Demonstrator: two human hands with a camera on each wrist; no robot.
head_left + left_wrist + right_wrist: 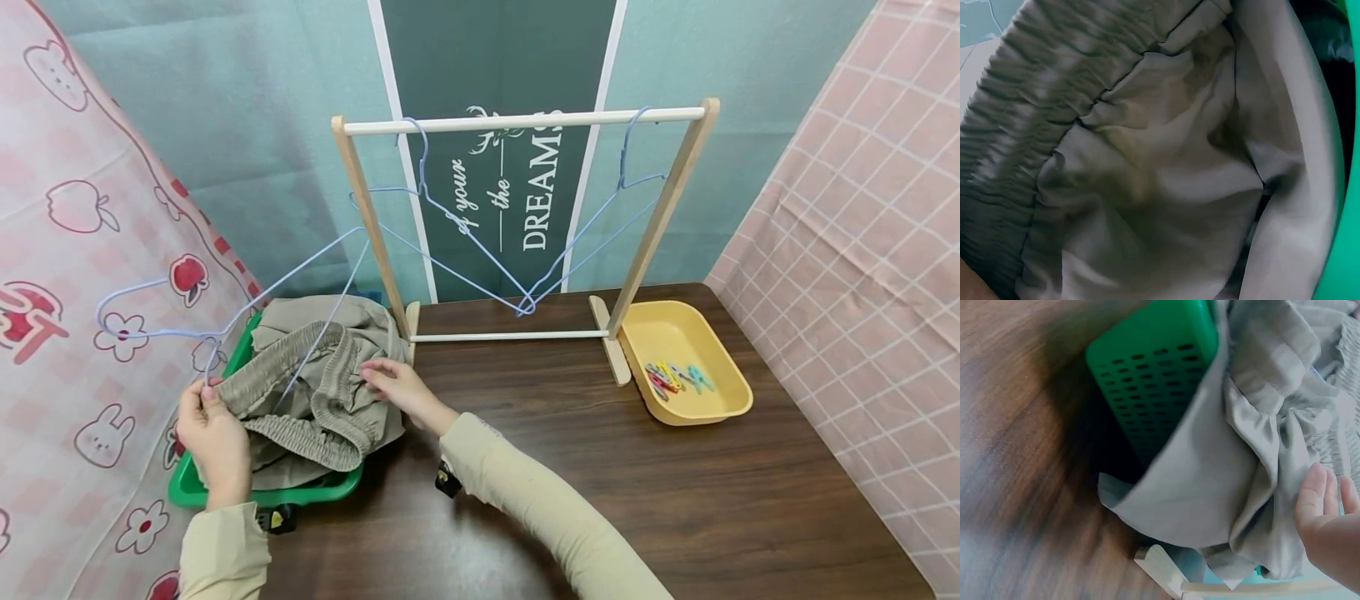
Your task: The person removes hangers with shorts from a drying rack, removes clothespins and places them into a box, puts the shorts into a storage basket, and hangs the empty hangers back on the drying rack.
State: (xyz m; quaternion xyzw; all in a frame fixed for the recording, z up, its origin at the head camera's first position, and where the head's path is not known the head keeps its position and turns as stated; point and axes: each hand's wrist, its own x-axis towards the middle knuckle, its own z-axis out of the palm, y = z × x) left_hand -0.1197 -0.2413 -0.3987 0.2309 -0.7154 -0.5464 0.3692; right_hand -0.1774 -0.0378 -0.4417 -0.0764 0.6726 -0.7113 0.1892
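Observation:
Grey-beige trousers (345, 400) with a gathered elastic waistband (1029, 106) lie bunched over a green basket (300, 493). My left hand (217, 437) pinches the near-left edge of the waistband, and one end of a blue wire hanger (262, 292) runs down to the same fingers. The hanger is tilted, its hook pointing left and its lower bar passing into the waist opening. At the right side of the waistband is my right hand (405, 392), fingers fairly straight against the cloth. In the right wrist view, those fingers (1314, 487) lie beside the folds.
A wooden rack (660, 221) stands behind, two blue hangers (468, 229) on its white top bar (525, 123). To its right, a yellow tray (712, 375) contains several coloured clothespins (667, 379). The brown table (570, 483) has fabric walls on three sides.

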